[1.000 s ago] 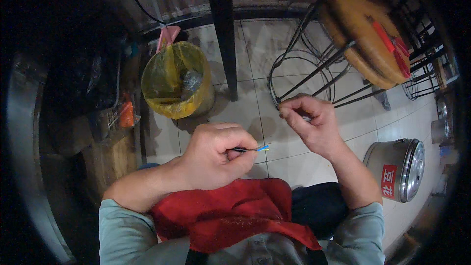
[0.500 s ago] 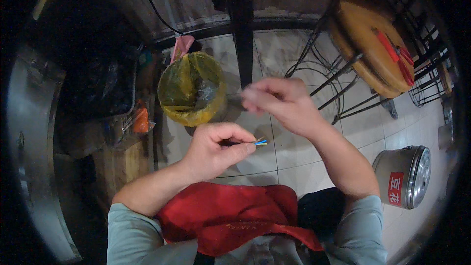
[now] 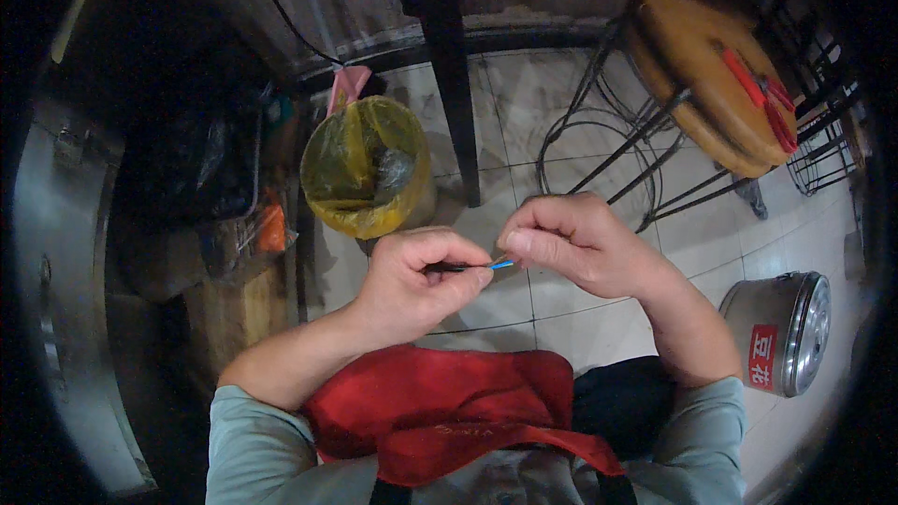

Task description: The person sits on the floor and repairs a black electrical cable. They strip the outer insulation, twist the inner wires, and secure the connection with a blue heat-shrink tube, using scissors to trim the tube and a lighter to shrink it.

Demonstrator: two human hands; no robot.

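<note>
In front of my lap, my left hand [image 3: 404,279] pinches a dark electric cable [image 3: 449,267] between thumb and fingers. Thin inner wires stick out past the fingertips, a blue wire [image 3: 502,265] the plainest among them. My right hand [image 3: 587,245] is closed in a pinch right at the wire ends, thumb against forefinger; its fingertips hide which strands it grips. The rest of the cable is hidden by the left hand.
A yellow-lined waste bin [image 3: 365,168] stands beyond my left hand. On the far right, a brown stool [image 3: 697,56] carries red-handled tools [image 3: 746,79]. A lidded metal pot [image 3: 776,332] stands right, and a dark post [image 3: 451,103] rises ahead.
My right hand has come down and nearer to the left, from apart and blurred to pinching at the wire ends. The left hand keeps its grip.
</note>
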